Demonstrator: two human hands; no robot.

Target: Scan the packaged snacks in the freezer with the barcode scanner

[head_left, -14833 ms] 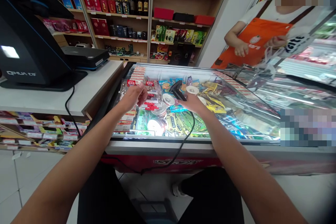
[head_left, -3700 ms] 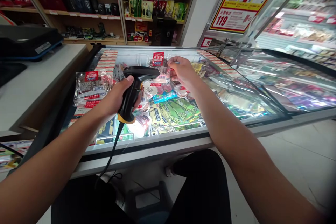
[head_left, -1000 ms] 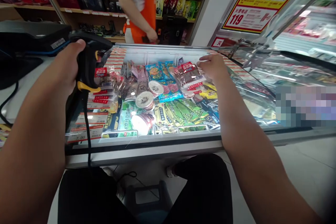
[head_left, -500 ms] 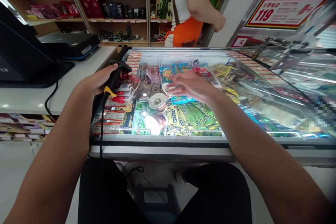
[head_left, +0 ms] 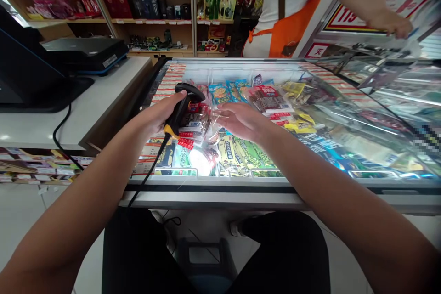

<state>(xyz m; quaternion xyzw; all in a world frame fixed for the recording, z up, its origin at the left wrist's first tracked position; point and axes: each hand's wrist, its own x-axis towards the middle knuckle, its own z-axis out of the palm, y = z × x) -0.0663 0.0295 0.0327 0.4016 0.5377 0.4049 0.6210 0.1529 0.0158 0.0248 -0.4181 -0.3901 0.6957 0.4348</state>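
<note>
My left hand (head_left: 160,112) is closed around a black and yellow barcode scanner (head_left: 181,108) with a cable trailing down. Clear plastic food packs (head_left: 195,124) with red labels and barcodes lie just under and beside the scanner, close against that hand; how its fingers meet them is hidden. From the right, my right hand (head_left: 241,119) reaches in with fingers stretched toward the packs' clear film edge. Whether its fingertips touch the film is unclear. Beyond that hand, a red and white labelled food pack (head_left: 270,98) lies on the glass top of the chest freezer (head_left: 220,198).
Under the glass lie several frozen packets (head_left: 253,151). To the left, a white counter (head_left: 106,92) carries a scale (head_left: 86,53) and a dark monitor (head_left: 27,69). A person in an orange apron (head_left: 292,27) stands behind the freezer. Stocked shelves (head_left: 151,20) line the back.
My left hand, the scanner and the clear packs have shifted right toward the middle. My right hand has drawn slightly nearer, uncovering the red and white pack. The person behind has moved right.
</note>
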